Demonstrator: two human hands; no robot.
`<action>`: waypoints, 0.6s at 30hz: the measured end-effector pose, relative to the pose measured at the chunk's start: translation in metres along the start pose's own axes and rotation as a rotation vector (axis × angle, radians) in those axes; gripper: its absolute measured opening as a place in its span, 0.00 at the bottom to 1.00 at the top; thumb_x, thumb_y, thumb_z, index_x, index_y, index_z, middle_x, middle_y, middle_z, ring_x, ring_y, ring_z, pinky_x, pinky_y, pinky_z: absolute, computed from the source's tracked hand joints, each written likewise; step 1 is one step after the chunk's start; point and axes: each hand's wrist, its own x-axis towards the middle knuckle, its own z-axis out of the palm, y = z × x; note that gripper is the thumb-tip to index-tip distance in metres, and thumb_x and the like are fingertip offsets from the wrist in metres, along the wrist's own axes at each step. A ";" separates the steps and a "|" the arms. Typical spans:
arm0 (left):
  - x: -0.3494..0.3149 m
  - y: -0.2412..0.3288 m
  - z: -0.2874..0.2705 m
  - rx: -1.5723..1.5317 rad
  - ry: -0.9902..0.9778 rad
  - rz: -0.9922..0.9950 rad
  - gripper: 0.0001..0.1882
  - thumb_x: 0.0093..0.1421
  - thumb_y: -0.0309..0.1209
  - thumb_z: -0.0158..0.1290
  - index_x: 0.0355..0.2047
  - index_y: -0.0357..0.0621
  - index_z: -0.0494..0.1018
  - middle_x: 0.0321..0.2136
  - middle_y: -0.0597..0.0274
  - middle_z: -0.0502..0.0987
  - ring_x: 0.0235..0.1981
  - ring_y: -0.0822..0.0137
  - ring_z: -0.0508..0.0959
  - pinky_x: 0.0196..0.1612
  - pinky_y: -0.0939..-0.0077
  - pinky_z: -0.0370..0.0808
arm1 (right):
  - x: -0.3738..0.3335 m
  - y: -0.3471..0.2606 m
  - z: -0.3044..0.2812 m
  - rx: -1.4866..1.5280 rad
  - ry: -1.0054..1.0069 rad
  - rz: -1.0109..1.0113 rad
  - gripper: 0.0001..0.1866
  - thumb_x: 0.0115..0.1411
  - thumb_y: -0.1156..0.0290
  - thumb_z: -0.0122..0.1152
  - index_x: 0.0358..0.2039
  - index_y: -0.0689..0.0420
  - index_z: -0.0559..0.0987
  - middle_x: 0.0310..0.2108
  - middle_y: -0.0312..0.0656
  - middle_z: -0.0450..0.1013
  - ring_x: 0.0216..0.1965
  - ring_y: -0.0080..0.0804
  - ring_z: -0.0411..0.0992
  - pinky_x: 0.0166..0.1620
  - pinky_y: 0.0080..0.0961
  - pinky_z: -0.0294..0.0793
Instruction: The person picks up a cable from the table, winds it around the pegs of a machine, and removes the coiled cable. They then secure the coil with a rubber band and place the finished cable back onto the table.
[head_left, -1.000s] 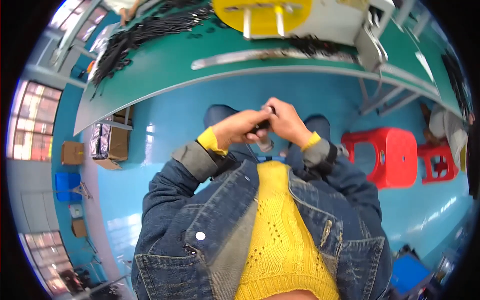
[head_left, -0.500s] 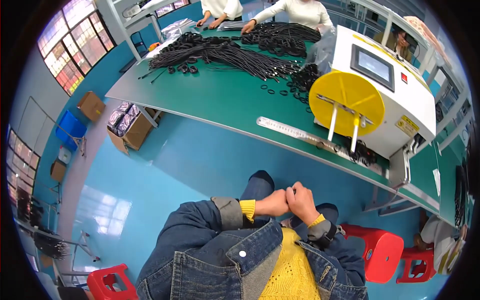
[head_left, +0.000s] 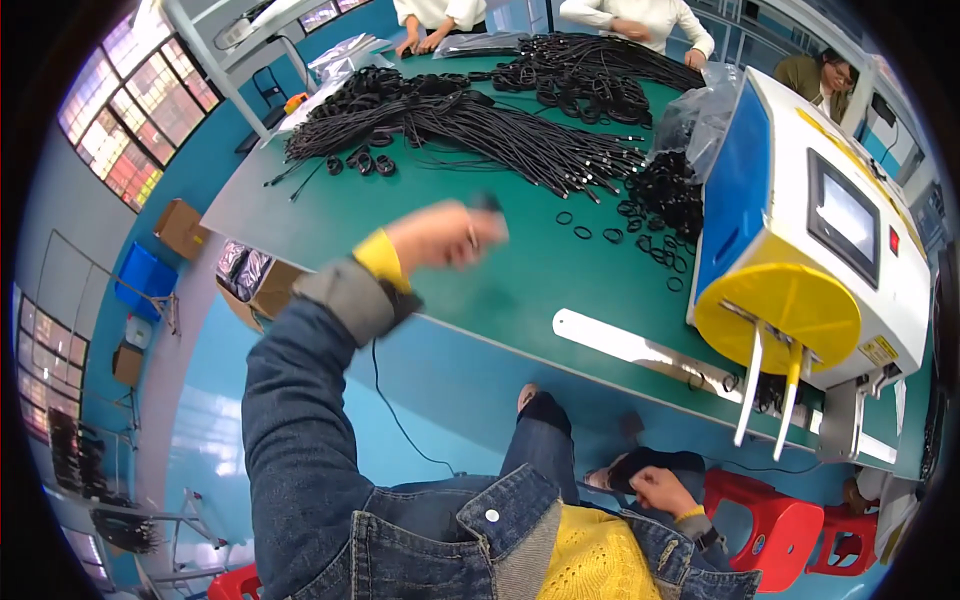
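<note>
From my distant place I see the left hand [head_left: 440, 238] raised above the green tabletop [head_left: 540, 280], its fingers closed, as it seems to me, on a small dark thing [head_left: 487, 203], too blurred for telling its exact shape. This thing is over the tabletop, in front of the spread black cables [head_left: 470, 130]. The right hand [head_left: 663, 490] is low, well apart from the tabletop, with its fingers curled; whether they grip something, I cannot tell. For handling so small a thing well, I would advise a gentle pinch and a quiet wrist, and I would keep the folded grey cuff [head_left: 345, 300] away from the cables, because it could drag them. It is also wise, I judge, to hold the thing apart from the black rings [head_left: 665, 200], since dark among dark is easily lost. About writing: the white machine [head_left: 790, 150] carries a yellow label [head_left: 879, 347] and a bright screen [head_left: 843, 208], and a pale ruler [head_left: 610, 337] lies near the edge, but I can read no words on them.
</note>
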 end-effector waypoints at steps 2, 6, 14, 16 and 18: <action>0.033 0.057 -0.074 -0.155 0.030 0.493 0.08 0.59 0.35 0.49 0.33 0.43 0.68 0.26 0.66 0.71 0.24 0.74 0.69 0.27 0.81 0.68 | 0.001 0.006 -0.005 0.013 0.045 0.053 0.13 0.56 0.63 0.54 0.29 0.62 0.74 0.18 0.37 0.71 0.16 0.23 0.68 0.21 0.19 0.68; 0.110 0.124 -0.233 -0.568 0.253 0.826 0.17 0.56 0.38 0.52 0.37 0.35 0.67 0.31 0.56 0.74 0.35 0.57 0.75 0.36 0.70 0.72 | 0.010 -0.008 -0.002 0.105 0.110 0.101 0.12 0.56 0.65 0.54 0.30 0.62 0.74 0.18 0.38 0.71 0.16 0.23 0.69 0.20 0.18 0.68; 0.232 0.094 -0.222 0.808 1.147 0.299 0.28 0.44 0.42 0.59 0.40 0.34 0.70 0.40 0.44 0.73 0.43 0.49 0.73 0.45 0.64 0.70 | 0.037 -0.011 -0.011 0.247 0.268 0.235 0.11 0.57 0.66 0.52 0.29 0.61 0.73 0.18 0.38 0.71 0.16 0.22 0.69 0.18 0.19 0.66; 0.248 0.092 -0.230 0.871 1.164 0.246 0.26 0.44 0.42 0.59 0.38 0.34 0.72 0.40 0.44 0.74 0.43 0.49 0.74 0.45 0.63 0.71 | 0.044 -0.004 -0.007 0.254 0.345 0.221 0.11 0.58 0.65 0.50 0.29 0.61 0.73 0.18 0.39 0.71 0.16 0.22 0.69 0.17 0.19 0.66; 0.241 0.121 -0.239 1.073 1.027 0.183 0.24 0.44 0.42 0.59 0.34 0.34 0.73 0.39 0.42 0.74 0.43 0.50 0.74 0.44 0.63 0.71 | 0.048 0.027 -0.013 0.217 0.294 0.276 0.12 0.58 0.65 0.49 0.28 0.61 0.73 0.18 0.39 0.71 0.16 0.23 0.69 0.18 0.20 0.66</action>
